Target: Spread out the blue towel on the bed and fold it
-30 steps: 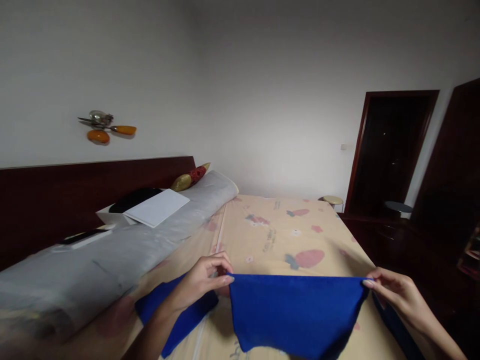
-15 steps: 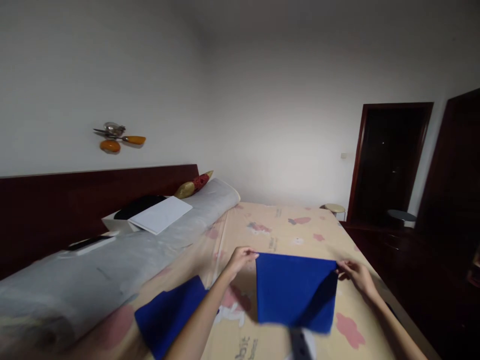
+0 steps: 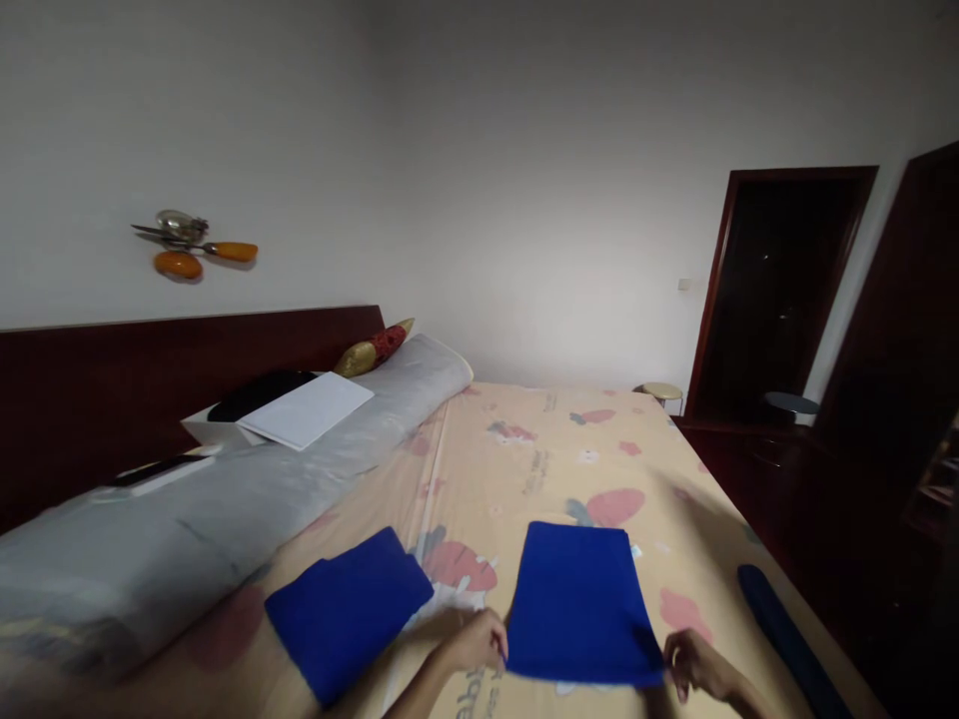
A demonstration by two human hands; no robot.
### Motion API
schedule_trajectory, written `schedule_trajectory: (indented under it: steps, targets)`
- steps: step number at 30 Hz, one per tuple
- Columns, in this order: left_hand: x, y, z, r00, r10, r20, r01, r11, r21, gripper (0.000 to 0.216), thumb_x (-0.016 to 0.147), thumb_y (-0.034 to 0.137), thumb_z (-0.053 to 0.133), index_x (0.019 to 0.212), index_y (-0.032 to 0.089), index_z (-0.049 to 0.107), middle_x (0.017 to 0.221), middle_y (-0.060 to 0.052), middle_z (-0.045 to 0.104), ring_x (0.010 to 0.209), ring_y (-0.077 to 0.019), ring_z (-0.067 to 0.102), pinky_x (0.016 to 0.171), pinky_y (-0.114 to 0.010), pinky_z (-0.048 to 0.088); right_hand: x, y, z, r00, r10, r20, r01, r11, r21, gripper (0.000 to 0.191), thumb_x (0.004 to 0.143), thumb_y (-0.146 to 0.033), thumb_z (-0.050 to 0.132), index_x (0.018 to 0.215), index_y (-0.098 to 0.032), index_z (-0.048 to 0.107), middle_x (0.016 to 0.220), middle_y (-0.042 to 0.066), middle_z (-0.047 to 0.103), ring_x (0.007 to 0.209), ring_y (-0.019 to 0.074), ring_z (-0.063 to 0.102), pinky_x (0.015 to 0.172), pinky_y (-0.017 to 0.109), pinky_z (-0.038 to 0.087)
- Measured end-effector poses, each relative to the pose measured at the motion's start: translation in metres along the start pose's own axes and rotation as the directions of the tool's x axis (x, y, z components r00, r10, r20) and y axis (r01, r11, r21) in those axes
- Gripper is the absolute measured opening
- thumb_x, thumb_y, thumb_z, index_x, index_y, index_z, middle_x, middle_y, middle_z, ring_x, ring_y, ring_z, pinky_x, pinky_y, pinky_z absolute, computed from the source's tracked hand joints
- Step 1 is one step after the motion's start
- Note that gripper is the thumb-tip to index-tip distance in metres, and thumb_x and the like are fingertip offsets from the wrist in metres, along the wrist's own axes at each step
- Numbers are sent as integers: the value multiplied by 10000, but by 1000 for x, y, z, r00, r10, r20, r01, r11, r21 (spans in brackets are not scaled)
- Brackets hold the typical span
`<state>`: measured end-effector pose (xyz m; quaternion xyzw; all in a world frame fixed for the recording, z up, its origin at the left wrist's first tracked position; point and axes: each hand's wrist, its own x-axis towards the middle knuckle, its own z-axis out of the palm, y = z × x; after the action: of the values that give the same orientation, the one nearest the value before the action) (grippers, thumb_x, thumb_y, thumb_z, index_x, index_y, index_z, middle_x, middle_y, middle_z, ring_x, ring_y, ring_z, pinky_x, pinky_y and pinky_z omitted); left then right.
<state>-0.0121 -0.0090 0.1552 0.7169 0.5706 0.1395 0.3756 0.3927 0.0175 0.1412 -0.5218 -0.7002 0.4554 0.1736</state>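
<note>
In the head view, a blue cloth (image 3: 578, 601) lies flat on the bed (image 3: 524, 469), in the near middle. The left hand (image 3: 476, 639) holds its near left corner, with fingers closed on the edge. The right hand (image 3: 693, 664) is at the near right corner, fingers pinched on the cloth. A second folded blue cloth (image 3: 349, 609) lies to the left, apart from both hands.

1. The blue cloth (image 3: 580, 599) at the lower middle is matt, smooth fabric.
2. The folded blue cloth (image 3: 349, 609) at the lower left looks the same.
3. The bed sheet (image 3: 569, 449) is soft printed cloth.
4. The headboard (image 3: 112, 389) at the left is dark wood with a slight gloss.
</note>
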Motion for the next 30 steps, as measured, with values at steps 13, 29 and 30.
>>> schedule_trajectory:
  steps: [13, 29, 30]
  targets:
    - [54, 17, 94, 983, -74, -166, 117, 958, 262, 443, 842, 248, 409, 1246, 228, 588, 1321, -60, 598, 1264, -213, 483, 1074, -364, 339, 67, 13, 106, 963, -1, -270, -120, 894, -432, 420, 864, -223, 354, 1196, -139, 597, 1229, 148, 633, 1168, 255, 573, 1008, 404, 416]
    - [84, -78, 230, 747, 376, -549, 127, 729, 672, 667, 838, 152, 355, 1448, 297, 128, 1459, 31, 417, 1290, -162, 471, 1025, -374, 403, 93, 82, 226, 877, -299, -377, -13, 768, -640, 478, 892, -412, 399, 1338, -264, 484, 1427, 51, 393, 1306, 280, 422, 1043, 498, 443]
    - [84, -77, 229, 740, 383, -553, 129, 726, 675, 668, 837, 156, 357, 1449, 296, 127, 1457, 31, 421, 1288, -163, 473, 1022, -375, 402, 94, 85, 228, 863, -323, -388, -7, 761, -649, 474, 892, -420, 401, 1335, -274, 488, 1422, 50, 403, 1297, 285, 434, 1028, 500, 457]
